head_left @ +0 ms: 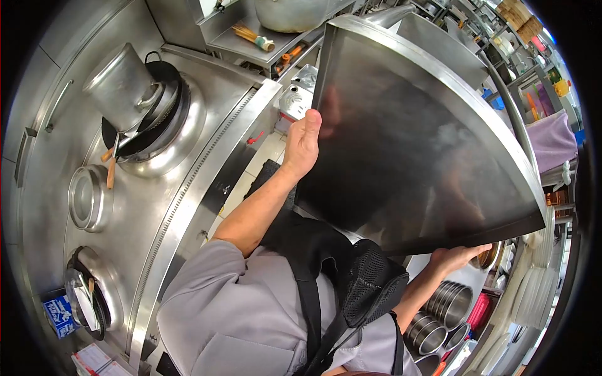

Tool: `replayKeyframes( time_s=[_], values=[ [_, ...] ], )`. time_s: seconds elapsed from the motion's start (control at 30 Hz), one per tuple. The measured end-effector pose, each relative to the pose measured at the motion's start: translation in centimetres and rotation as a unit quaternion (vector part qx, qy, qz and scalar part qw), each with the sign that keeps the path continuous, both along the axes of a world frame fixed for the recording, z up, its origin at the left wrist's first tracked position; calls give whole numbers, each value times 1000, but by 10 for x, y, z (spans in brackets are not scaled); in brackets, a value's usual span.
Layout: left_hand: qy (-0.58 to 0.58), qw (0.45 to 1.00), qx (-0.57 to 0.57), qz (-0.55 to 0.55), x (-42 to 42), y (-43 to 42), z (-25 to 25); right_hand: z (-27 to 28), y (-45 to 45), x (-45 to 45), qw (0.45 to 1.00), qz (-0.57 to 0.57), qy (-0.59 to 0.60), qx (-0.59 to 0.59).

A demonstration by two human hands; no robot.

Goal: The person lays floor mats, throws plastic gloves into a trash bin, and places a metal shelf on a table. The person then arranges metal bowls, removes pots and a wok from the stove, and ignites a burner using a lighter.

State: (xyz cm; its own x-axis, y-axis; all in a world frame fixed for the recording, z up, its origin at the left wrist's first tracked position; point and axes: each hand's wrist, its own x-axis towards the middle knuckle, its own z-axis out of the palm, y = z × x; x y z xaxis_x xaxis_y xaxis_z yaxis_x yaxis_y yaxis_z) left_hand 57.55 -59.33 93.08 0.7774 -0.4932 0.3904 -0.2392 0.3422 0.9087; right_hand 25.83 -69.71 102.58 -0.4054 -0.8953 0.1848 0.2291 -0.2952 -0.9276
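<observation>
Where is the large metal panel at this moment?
In the head view, the large metal panel is right of centre, with the left hand on its left edge and the right hand at its lower edge.

Metal panel [420,144] — back face hidden

A steel cooking counter [150,194] borders pale floor tiles [268,153].

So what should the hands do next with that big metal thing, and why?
Maybe curl the right hand more firmly around the edge of the big metal panel: its fingers look stretched out along the lower edge, while the left hand holds the side. The panel is wide and tilted, so a firmer grip might steady it.
</observation>
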Motion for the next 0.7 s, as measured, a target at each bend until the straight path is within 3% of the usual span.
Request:
replayKeyframes(
  time_s=[0.17,0.3,0.43,0.6,0.7],
  values=[
    [39,999,-13,-11,-10,66,-7,-13,56,-26,999,41,16,-14],
    [75,993,-19,-91,-8,128,5,4,111,-21,998,53,2,-15],
    [58,998,-9,29,-21,171,-7,15,160,-29,993,114,-4,-25],
    [60,998,7,27,-42,238,-37,-13,206,-59,998,60,-16,3],
    [83,996,19,25,-57,270,-35,-24,236,-82,992,115,-36,36]
  ],
)
